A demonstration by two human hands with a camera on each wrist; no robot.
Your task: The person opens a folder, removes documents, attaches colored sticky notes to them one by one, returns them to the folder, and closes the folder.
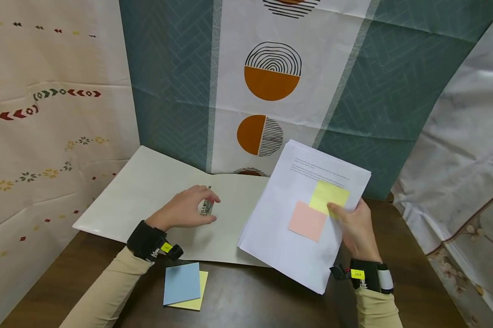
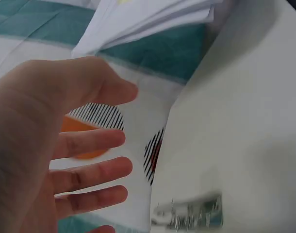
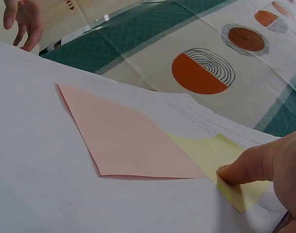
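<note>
A white binder (image 1: 148,191) lies spread open, with a metal clip mechanism (image 1: 206,207) near its middle. My left hand (image 1: 186,208) hovers over that clip, thumb and fingers apart; in the left wrist view the clip (image 2: 189,213) shows beyond the fingertips and nothing is between them. My right hand (image 1: 358,228) grips a stack of white paper sheets (image 1: 271,228) by its right edge, tilted over the binder's right cover. Its thumb presses on a yellow sticky note (image 1: 328,193) on the top sheet, and a pink sticky note (image 1: 307,222) overlaps that one. The right fingers are hidden behind the stack.
A blue sticky note (image 1: 182,283) lies partly over another yellow one (image 1: 203,289) on the dark wooden table (image 1: 246,300), in front of the binder. Patterned cloths (image 1: 172,91) hang behind and at both sides.
</note>
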